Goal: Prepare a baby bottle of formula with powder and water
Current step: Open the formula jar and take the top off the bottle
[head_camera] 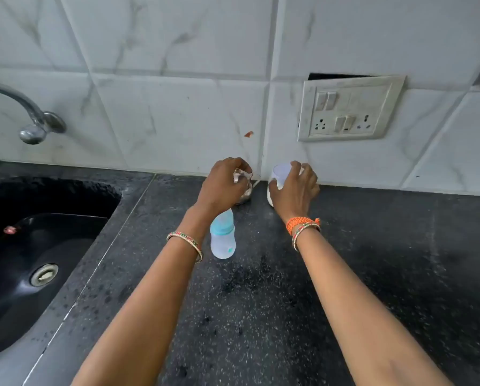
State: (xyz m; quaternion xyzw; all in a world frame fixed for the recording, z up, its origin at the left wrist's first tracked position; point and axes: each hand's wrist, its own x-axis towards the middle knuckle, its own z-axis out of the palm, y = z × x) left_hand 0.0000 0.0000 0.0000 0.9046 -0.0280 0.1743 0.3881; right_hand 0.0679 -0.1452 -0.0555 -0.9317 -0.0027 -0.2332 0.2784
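Note:
A clear baby bottle (222, 240) with a teal collar stands capped on the black speckled counter (261, 302), just below my left wrist. My left hand (222, 185) is curled over a clear glass (245, 188) near the back wall, fingers on its rim. My right hand (295, 190) wraps around a white container (279, 174) with a pale lid, thumb on its left side and fingers over the top. What the glass and the container hold is hidden by my hands.
A black sink (38, 246) with a metal drain lies at the left, a chrome tap (30, 118) above it. A switch and socket plate (350, 110) sits on the white tiled wall behind the container.

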